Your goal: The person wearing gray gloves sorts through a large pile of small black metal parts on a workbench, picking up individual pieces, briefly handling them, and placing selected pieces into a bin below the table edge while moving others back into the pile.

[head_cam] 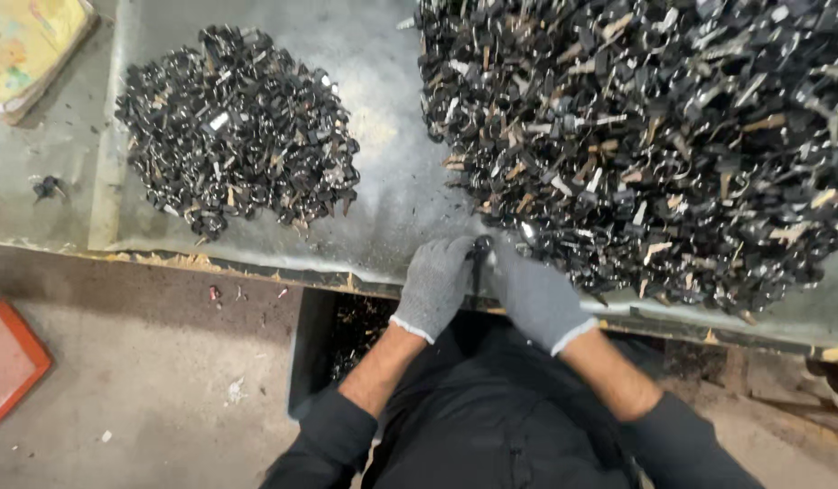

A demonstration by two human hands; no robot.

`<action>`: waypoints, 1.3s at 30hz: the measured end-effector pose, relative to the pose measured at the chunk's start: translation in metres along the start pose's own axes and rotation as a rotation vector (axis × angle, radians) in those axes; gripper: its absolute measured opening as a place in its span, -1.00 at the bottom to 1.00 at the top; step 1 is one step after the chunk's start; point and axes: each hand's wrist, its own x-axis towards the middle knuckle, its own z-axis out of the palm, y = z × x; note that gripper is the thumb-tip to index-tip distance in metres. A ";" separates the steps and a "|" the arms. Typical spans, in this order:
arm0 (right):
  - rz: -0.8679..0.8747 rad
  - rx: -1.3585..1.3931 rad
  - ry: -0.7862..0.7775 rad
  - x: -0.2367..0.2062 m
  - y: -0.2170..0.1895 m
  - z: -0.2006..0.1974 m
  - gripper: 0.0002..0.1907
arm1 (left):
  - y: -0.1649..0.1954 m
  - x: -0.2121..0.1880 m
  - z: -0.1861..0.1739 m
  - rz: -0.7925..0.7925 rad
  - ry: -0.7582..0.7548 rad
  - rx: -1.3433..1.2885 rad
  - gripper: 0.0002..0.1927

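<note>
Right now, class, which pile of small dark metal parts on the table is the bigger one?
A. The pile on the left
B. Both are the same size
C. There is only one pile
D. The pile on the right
D: the right pile spreads over far more of the table than the left pile, and both gloved hands, left and right, work at its near edge.

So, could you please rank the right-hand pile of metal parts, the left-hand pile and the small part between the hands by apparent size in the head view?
1. Right-hand pile
2. Left-hand pile
3. Small part
</note>
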 end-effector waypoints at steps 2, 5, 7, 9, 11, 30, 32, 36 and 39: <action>-0.389 -0.074 0.421 0.001 0.004 0.006 -0.52 | 0.003 0.002 -0.002 -0.030 0.028 -0.042 -0.74; -0.151 -0.153 0.385 0.000 0.009 0.021 -0.69 | 0.007 -0.001 -0.005 -0.051 0.046 -0.087 -0.74; -0.029 -0.216 0.300 0.002 0.010 0.031 -0.67 | 0.006 -0.002 -0.005 -0.077 0.104 -0.114 -0.67; -0.175 -0.284 0.315 0.001 0.009 0.039 -0.50 | 0.005 -0.002 -0.004 -0.079 0.059 -0.111 -0.68; -0.071 -0.330 0.203 0.003 0.005 0.040 -0.63 | 0.004 -0.002 -0.002 -0.067 0.038 -0.100 -0.69; -0.133 -0.212 0.247 -0.014 -0.008 0.016 -0.75 | 0.008 -0.020 0.010 -0.049 0.077 0.109 -0.92; -0.296 -0.124 0.410 -0.006 -0.012 0.013 -0.69 | 0.014 -0.017 0.007 -0.051 0.038 0.125 -0.94; -0.202 -0.021 -0.037 -0.002 -0.010 -0.004 -0.76 | 0.023 -0.006 -0.021 -0.298 -0.281 0.149 -0.85; 0.021 0.010 -0.096 -0.016 -0.014 -0.006 -0.62 | 0.023 0.007 -0.045 -0.403 -0.418 0.081 -0.83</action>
